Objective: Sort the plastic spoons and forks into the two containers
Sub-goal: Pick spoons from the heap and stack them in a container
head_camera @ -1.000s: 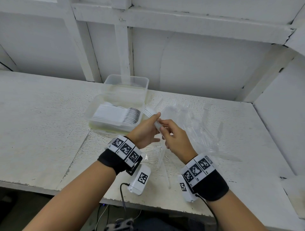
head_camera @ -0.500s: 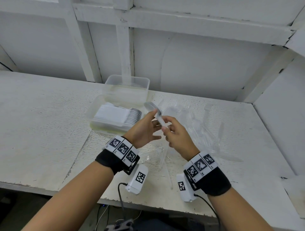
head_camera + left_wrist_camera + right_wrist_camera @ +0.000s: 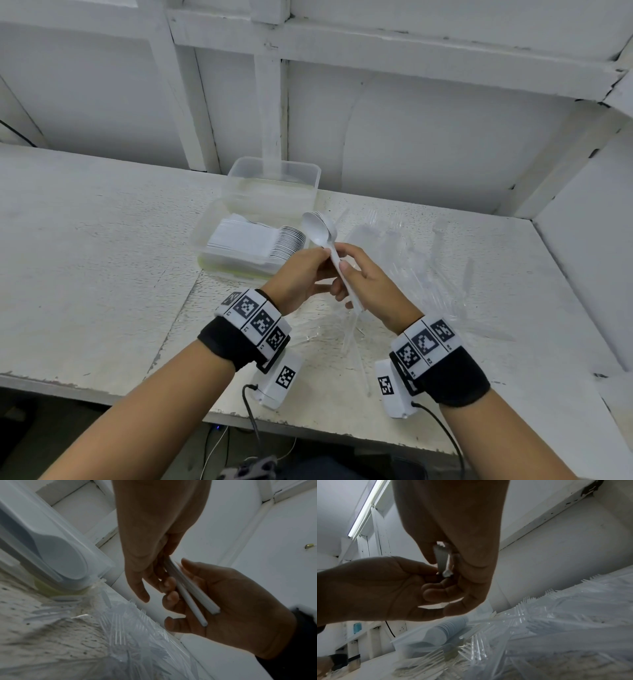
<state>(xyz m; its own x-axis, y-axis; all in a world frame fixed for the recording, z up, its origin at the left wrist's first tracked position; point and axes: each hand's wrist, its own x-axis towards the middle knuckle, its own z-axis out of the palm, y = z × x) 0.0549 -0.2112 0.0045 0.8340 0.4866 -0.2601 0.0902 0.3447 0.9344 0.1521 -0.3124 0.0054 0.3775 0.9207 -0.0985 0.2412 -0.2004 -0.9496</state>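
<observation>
Two white plastic spoons [image 3: 318,229], nested together, stand tilted above the table with their bowls up. My left hand [image 3: 323,255] pinches the handles just under the bowls. My right hand [image 3: 342,265] grips the handles lower down. The handle ends [image 3: 197,605] lie across the right palm [image 3: 240,608] and show again in the right wrist view as handle ends [image 3: 445,566] between both hands. The near clear container [image 3: 205,236] holds a row of stacked white spoons [image 3: 260,240]. Behind it stands a second clear container [image 3: 274,171], seemingly empty. Clear plastic forks [image 3: 411,253] lie heaped to the right.
More clear forks [image 3: 352,339] lie on the table under my hands, near the front edge [image 3: 102,394]. White walls and beams close the bench at the back and right. The table's left side [image 3: 85,257] is bare white board.
The spoons have been tipped up, so the bowl now faces me. My right hand has slid lower on the handles. Both hands sit slightly higher than a second ago.
</observation>
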